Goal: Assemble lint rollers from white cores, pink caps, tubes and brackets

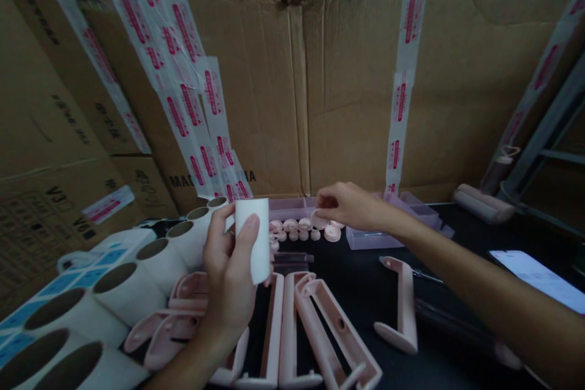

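Above the pink frames [287, 329], left of my view's middle, a white roll [259, 244] stands nearly upright in the left hand [231, 265]. That hand has it firmly closed in, thumb across the near face and fingers behind. Farther right, I see the right hand [350, 205] reaching over the small pink caps [333, 233], its fingers bent close together. Something pale and round shows at its fingertips, perhaps another cap, but I cannot tell whether it is gripped. Just beyond the caps sits the purple tray [375, 240]. A clear tube [292, 258] lies just right of the roll, and a loose bracket [406, 301] rests under the right forearm, near a screwdriver [427, 276]. To my left, big rolls [167, 271] run in a slanting row; far right lies a lit phone [542, 274]. Taped cardboard [351, 91] walls off the back.
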The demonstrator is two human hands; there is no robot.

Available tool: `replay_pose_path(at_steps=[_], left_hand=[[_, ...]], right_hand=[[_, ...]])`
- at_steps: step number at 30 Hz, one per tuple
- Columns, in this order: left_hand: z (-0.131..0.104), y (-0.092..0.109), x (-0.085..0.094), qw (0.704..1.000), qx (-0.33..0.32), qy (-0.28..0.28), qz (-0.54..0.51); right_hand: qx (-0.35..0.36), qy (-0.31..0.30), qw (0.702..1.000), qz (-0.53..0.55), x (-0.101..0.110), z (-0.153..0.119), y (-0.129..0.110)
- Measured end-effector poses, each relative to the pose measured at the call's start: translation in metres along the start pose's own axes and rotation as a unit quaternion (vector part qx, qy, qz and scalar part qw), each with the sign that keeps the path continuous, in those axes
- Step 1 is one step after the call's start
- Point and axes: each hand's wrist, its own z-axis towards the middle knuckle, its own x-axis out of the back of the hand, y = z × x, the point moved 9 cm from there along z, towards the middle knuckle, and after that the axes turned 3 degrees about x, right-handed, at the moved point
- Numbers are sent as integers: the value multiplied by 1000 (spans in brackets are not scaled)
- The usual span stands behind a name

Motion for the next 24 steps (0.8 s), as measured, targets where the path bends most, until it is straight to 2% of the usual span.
replay_pose_path(at_steps=[5, 8, 10, 14, 16, 21, 24], left_hand=[[2, -1, 2, 1000, -6, 6, -2], [3, -3, 3, 1000, -9, 1, -4], [3, -3, 3, 1000, -11, 0, -4], [2, -1, 3, 1000, -17, -1, -5], [1, 1, 3, 1000, -18, -4, -6], [-1, 5, 1, 1000, -30, -6, 1], [-1, 7, -1, 999, -34, -8, 0]], right_hand=[[-36, -109, 988, -99, -50, -4, 11], [-43, -149, 980, -126, -65, -7, 13], [-46, -158, 977, -139, -65, -8, 14], [-42, -163, 973, -160, -49, -13, 9], [-33, -185, 968, -166, -45, -18, 4], [-7, -290, 943, -160, -57, -33, -7], [-6, -312, 936, -162, -62, -37, -8]])
